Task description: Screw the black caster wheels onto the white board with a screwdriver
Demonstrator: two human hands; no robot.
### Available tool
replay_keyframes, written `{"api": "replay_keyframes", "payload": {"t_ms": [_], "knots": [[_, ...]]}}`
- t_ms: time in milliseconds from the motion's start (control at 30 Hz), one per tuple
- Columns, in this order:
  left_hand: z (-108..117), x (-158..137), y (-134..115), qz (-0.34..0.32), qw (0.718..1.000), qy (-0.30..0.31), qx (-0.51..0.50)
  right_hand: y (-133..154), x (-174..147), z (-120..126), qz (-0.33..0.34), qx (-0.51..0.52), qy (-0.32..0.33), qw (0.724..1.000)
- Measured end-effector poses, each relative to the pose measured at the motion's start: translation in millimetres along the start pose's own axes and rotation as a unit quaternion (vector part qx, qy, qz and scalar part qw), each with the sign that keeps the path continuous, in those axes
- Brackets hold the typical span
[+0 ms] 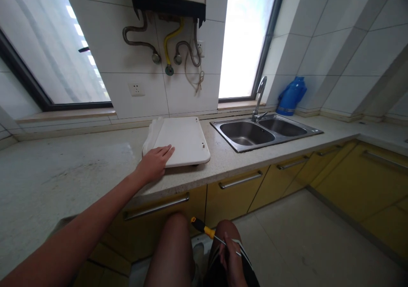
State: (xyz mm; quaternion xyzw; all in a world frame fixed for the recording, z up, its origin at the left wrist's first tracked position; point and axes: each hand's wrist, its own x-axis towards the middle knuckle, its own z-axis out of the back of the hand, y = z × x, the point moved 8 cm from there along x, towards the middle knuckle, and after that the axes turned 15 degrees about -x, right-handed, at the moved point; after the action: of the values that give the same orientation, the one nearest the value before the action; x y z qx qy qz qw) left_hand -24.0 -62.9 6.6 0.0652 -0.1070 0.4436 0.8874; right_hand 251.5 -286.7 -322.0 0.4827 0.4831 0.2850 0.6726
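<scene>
One white panel (183, 140) under left hand (156, 161), screwdriver (208, 231) in right hand (232, 257)

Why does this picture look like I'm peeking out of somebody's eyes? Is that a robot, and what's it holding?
No robot here, just a person with two bare hands. The only picture comes from a camera worn on the head, looking forward and down, so you see the arms and knees too. The left hand rests on a flat white object lying on the counter. The right hand, down by the knee, holds a screwdriver by its metal shaft, with the black-and-yellow handle sticking out. Farther right, a metal sink is set into the counter, and a blue container stands behind it.
</scene>
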Motion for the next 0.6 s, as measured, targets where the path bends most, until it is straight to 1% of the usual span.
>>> {"api": "replay_keyframes", "payload": {"t_ms": [67,167,233,300,400,500,600], "knots": [[-2.2,4.6,7.4,-0.004,1.0,0.005,-0.008,0.0,-0.8,0.1,-0.002,0.001,-0.002,1.0],[-6.2,5.2,25.2,-0.01,1.0,0.002,-0.026,-0.5,-0.8,-0.6,-0.004,-0.002,-0.005,1.0],[-7.8,0.4,41.0,-0.024,0.999,-0.01,-0.043,-2.3,1.0,-1.1,-0.006,-0.006,-0.007,1.0],[-9.0,-8.7,62.2,-0.039,0.997,-0.025,-0.065,-6.2,3.6,-0.8,-0.012,-0.011,-0.007,1.0],[-10.7,-27.8,105.9,-0.048,0.992,-0.044,-0.104,-13.4,6.7,2.3,-0.019,-0.017,-0.005,1.0],[-10.3,-48.1,160.8,-0.012,0.99,-0.069,-0.126,-18.4,8.4,6.0,-0.018,-0.019,-0.001,1.0],[-2.7,-66.5,211.5,0.043,0.985,-0.115,-0.121,-21.6,11.6,4.8,-0.018,-0.024,0.011,0.999]]}}
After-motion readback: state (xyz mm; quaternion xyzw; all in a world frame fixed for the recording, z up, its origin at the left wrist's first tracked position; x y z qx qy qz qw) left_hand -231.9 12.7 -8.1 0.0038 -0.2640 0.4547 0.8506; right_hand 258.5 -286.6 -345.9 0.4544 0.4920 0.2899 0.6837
